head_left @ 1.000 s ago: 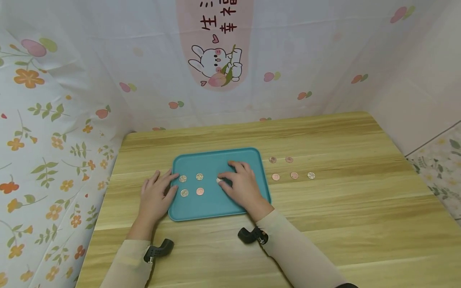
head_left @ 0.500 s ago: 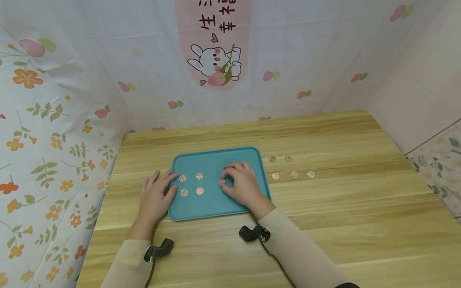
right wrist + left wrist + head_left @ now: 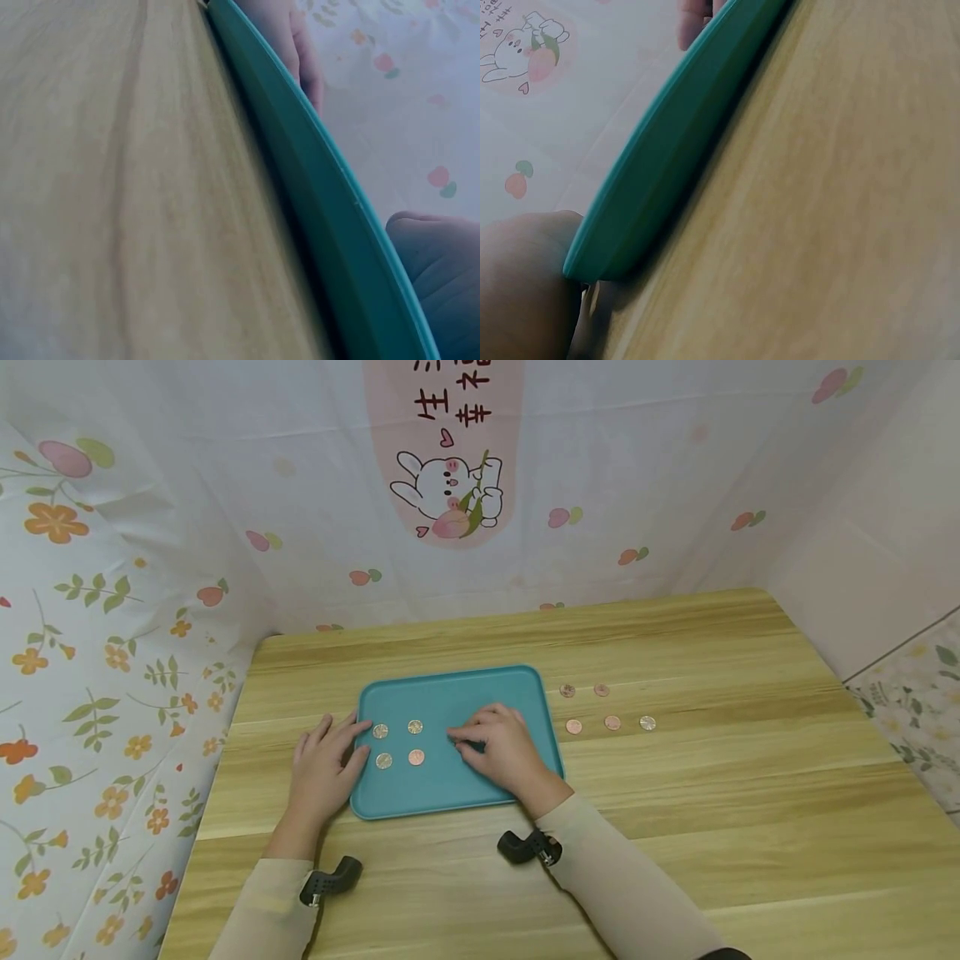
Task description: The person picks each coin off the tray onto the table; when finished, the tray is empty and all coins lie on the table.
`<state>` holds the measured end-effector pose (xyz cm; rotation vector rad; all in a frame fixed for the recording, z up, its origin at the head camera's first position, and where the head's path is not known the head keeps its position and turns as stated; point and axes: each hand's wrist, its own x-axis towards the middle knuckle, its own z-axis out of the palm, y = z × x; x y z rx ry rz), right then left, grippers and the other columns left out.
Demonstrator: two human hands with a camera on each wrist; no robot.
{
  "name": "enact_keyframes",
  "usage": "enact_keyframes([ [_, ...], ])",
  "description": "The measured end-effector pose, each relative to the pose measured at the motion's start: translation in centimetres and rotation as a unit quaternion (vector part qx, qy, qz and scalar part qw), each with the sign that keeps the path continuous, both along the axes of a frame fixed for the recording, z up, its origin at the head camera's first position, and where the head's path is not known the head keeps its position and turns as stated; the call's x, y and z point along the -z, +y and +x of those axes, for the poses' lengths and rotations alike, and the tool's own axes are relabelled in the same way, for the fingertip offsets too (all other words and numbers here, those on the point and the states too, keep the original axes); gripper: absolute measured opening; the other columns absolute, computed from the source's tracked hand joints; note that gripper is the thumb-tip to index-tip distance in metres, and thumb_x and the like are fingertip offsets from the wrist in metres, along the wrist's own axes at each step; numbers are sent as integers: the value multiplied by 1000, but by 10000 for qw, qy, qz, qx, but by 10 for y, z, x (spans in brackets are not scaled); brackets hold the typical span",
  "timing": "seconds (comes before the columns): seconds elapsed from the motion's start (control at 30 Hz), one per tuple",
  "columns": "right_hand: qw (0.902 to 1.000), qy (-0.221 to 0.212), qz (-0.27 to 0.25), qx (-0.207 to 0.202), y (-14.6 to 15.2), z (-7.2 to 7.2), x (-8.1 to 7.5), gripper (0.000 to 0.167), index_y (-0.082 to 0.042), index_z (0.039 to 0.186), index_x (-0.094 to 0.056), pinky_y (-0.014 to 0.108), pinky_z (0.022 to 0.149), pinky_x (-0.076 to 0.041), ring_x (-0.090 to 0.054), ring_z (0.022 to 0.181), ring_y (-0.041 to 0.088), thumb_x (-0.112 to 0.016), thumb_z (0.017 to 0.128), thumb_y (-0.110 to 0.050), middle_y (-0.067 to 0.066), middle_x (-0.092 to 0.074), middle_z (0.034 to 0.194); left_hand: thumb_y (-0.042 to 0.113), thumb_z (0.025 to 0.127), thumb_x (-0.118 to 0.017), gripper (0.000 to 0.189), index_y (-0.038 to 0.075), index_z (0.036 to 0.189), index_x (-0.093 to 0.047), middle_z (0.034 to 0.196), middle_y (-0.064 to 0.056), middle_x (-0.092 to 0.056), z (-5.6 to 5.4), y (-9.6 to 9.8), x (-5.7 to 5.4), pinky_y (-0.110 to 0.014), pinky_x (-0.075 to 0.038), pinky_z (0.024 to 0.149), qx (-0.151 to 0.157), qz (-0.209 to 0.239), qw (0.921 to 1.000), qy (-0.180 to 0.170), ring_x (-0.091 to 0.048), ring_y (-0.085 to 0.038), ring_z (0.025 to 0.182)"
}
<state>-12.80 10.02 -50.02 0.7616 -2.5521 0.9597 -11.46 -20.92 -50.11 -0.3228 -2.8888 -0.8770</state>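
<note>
A teal tray [image 3: 435, 797] lies on the table with several coins in its left part. Among them are a gold-coloured coin [image 3: 415, 727] and a copper-coloured coin [image 3: 416, 757]. My left hand [image 3: 322, 772] rests at the tray's left edge, fingers spread, fingertips reaching over the rim close to a coin [image 3: 381, 732]. Over the tray's right half, my right hand [image 3: 506, 747] has its thumb and index finger together, pinching a coin that the fingers now hide. In the right wrist view the tray's side wall [image 3: 315, 187] covers most of the right hand [image 3: 442, 277].
Right of the tray, several loose coins lie in two rows on the wooden table [image 3: 712, 802], including a copper one [image 3: 573, 727] and a silvery one [image 3: 647, 723]. A patterned cloth [image 3: 600, 468] hangs behind the table and along its left side.
My right fingers first reached over a silvery coin, then closed on it with the thumb; the coin is now out of sight behind the fingers. My left hand and the tray stayed put.
</note>
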Motion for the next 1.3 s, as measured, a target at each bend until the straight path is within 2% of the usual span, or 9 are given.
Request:
enact_keyframes([
  [0.17, 9998, -164, -31, -50, 1, 0, 1, 28, -16, 111, -87, 53, 94, -49, -66, 106, 25, -92, 84, -17, -2, -79, 100, 25, 107, -62, 41, 15, 146, -66, 162, -14, -50, 0, 0, 0, -74, -9, 122, 10, -18, 10000, 6, -27, -50, 155],
  [0.3, 9986, -390, -340, -46, 2, -1, 3, 34, -12, 111, -86, 52, 94, -50, -66, 104, 25, -97, 79, -16, 1, -79, 101, 25, 107, -62, 40, 15, 146, -66, 162, -15, -50, 1, 0, 0, -74, -10, 122, 18, -25, 10000, 14, -27, -51, 155],
  [0.5, 9956, -558, -741, 92, 1, -2, 2, 35, -7, 115, -84, 46, 92, -55, -68, 102, 27, -94, 82, -10, 6, -80, 105, 26, 107, -62, 41, 15, 146, -66, 163, -14, -49, 1, 0, 1, -74, -9, 122, 5, -45, 10000, -11, -27, -50, 155],
  [0.7, 9948, -650, -729, 291, 1, -1, 0, 39, -6, 119, -82, 46, 92, -56, -70, 101, 27, -94, 82, -12, 8, -80, 106, 25, 107, -62, 41, 15, 146, -66, 163, -14, -49, 1, 0, 0, -73, -9, 122, -12, -22, 10000, -27, -27, -50, 156],
  [1.0, 9949, -705, -655, 309, 1, -1, -2, 35, -8, 111, -85, 45, 97, -55, -71, 100, 27, -97, 80, -17, 6, -81, 106, 26, 107, -62, 41, 16, 146, -66, 163, -14, -50, 0, 0, -1, -74, -10, 122, -19, -52, 10000, -26, -27, -50, 156],
  [1.1, 9956, -587, -653, 333, 3, -1, -2, 34, -9, 109, -85, 43, 95, -56, -71, 101, 25, -97, 79, -17, 4, -80, 105, 27, 107, -61, 41, 16, 146, -66, 163, -14, -49, 0, 0, -1, -74, -10, 122, -6, -58, 10000, -26, -27, -50, 156],
  [1.3, 9980, 11, -530, 345, 8, -2, -3, 32, -7, 105, -84, 42, 91, -56, -66, 103, 29, -99, 77, -16, 7, -74, 107, 27, 107, -62, 41, 17, 147, -65, 163, -13, -49, -1, -1, 1, -73, -9, 123, -1, -74, 10000, -44, -26, -48, 156],
])
